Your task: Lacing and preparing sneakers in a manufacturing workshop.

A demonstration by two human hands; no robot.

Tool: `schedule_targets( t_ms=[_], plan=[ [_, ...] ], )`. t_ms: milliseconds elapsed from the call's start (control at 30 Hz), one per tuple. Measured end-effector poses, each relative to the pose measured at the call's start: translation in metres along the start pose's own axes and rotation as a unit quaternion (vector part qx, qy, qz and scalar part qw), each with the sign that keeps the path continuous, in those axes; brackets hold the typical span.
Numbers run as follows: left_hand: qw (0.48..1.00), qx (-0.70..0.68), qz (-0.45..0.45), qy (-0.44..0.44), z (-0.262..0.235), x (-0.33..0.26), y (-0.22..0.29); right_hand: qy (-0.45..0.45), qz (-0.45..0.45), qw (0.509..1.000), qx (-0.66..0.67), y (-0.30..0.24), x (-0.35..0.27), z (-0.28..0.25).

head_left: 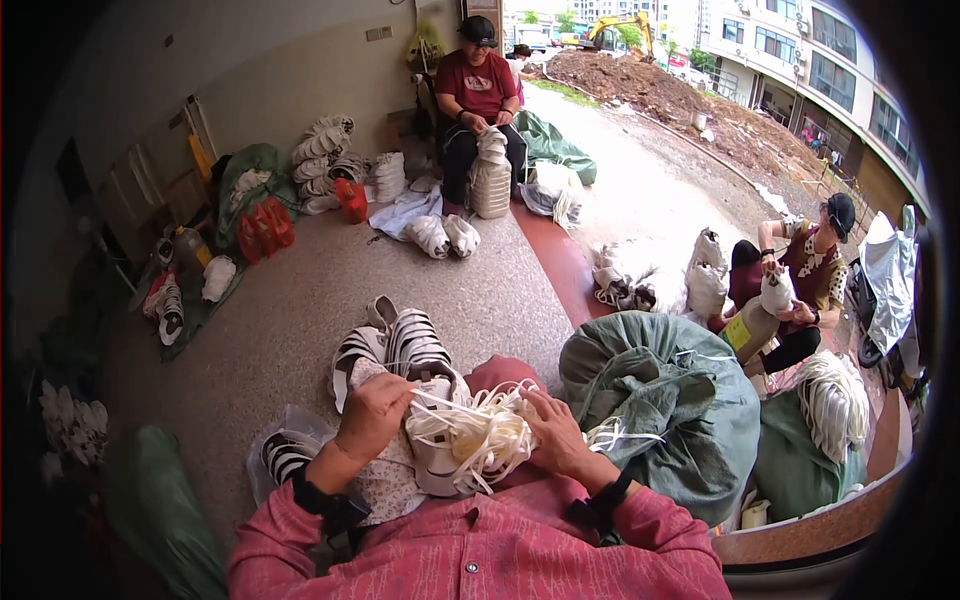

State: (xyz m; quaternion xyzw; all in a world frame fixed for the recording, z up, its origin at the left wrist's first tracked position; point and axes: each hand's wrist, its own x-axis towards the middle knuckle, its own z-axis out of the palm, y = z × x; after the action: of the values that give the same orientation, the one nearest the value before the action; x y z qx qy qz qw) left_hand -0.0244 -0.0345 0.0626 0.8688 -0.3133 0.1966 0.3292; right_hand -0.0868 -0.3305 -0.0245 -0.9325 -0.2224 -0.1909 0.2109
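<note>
A loose tangle of white shoelaces (490, 432) lies over my lap. My left hand (375, 415) is closed in a pinch on some lace strands, drawn out to the left of the tangle. At the tangle's right side, my right hand (562, 438) has its fingers curled round part of the laces; some fingertips are hidden in them. Beneath the laces sits a white shoe part (437, 462). Just beyond my hands stand stacked shoe uppers (412, 340) with dark and white stripes, and another striped upper (285, 455) lies to the left on clear plastic.
A large green sack (665, 410) stands close at my right. More white laces (832, 405) drape over another sack farther right. Two people (480, 90), (800, 290) sit handling white uppers. Red bags (265, 230) and piled uppers (322, 165) line the wall.
</note>
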Motion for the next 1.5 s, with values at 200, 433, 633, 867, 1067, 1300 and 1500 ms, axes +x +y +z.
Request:
schedule_targets(
  t_ms=[200,433,633,867,1067,1300,1500],
  plan=[
    [0.864,-0.408,-0.271,0.115,-0.046,0.007,-0.016,-0.020,0.162,0.962,0.220,0.013,-0.007,-0.007],
    [0.775,-0.455,-0.284,0.335,-0.139,-0.018,-0.096,0.213,0.199,0.956,-0.023,0.098,-0.035,-0.109],
    [0.668,-0.494,-0.314,0.460,-0.259,-0.118,-0.241,0.467,0.282,0.838,0.031,0.180,-0.111,-0.246],
    [0.814,-0.197,-0.431,0.335,-0.208,-0.092,-0.160,0.622,0.344,0.672,-0.209,0.185,-0.161,-0.344],
    [0.795,-0.364,-0.476,0.091,-0.119,-0.052,-0.105,0.442,0.380,0.792,-0.182,0.215,-0.180,-0.247],
    [0.832,-0.395,-0.356,-0.158,-0.040,0.002,-0.022,-0.012,0.326,0.929,-0.173,0.170,-0.128,-0.110],
    [0.731,-0.469,-0.243,-0.431,-0.006,0.027,0.065,-0.075,0.060,0.897,0.431,-0.011,0.054,-0.095]
  ],
)
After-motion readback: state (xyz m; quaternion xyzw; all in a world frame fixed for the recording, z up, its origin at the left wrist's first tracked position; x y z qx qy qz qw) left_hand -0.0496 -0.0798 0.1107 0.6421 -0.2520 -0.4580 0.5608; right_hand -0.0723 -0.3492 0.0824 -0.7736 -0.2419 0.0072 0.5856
